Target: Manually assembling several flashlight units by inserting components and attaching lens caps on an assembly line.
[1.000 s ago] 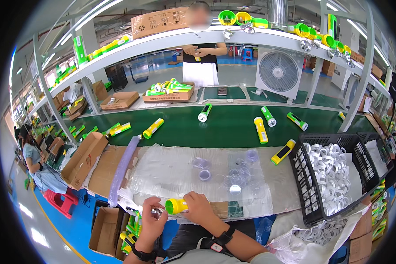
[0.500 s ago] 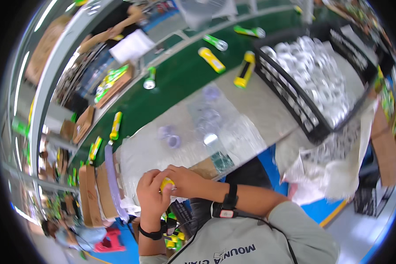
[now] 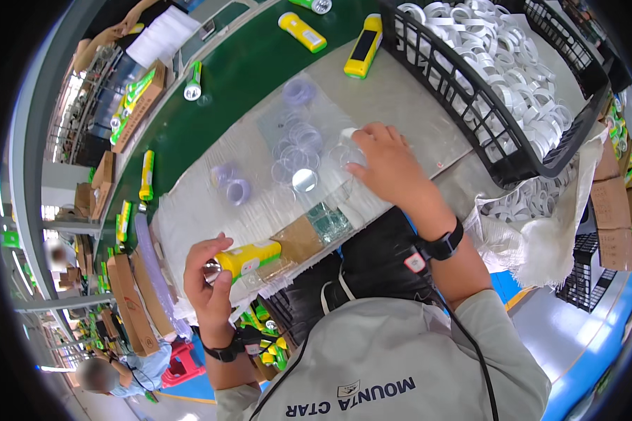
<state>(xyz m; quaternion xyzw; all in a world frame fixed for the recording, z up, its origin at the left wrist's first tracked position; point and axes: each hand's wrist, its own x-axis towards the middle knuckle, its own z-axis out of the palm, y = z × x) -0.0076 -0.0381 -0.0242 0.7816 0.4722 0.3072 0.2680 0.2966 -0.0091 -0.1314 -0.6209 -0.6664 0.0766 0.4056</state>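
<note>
My left hand (image 3: pixel 207 277) is closed round the lamp end of a yellow flashlight (image 3: pixel 249 258), which lies tilted over the near edge of the worktop. Its reflective head shows between thumb and fingers. My right hand (image 3: pixel 393 165) reaches over the right part of the worktop, thumb and forefinger apart. By its fingertips lie a small white piece (image 3: pixel 348 132) and some clear round discs (image 3: pixel 341 156); whether the fingers touch them is hard to tell. Left of that hand, clear discs (image 3: pixel 298 147) are heaped on the plastic sheet, with a bright round one (image 3: pixel 304 180) beside them.
A black crate (image 3: pixel 495 137) full of white rings stands at the right, above a white sack (image 3: pixel 519 245). Several flashlights, among them a yellow one (image 3: pixel 302 32), rest on the green belt (image 3: pixel 242 77) beyond the worktop. Cardboard (image 3: pixel 130 302) stands at the left edge.
My hands were together around a yellow thing near the worktop's front edge. Now they are apart: the right has moved far and right to the discs, while the left holds the flashlight alone.
</note>
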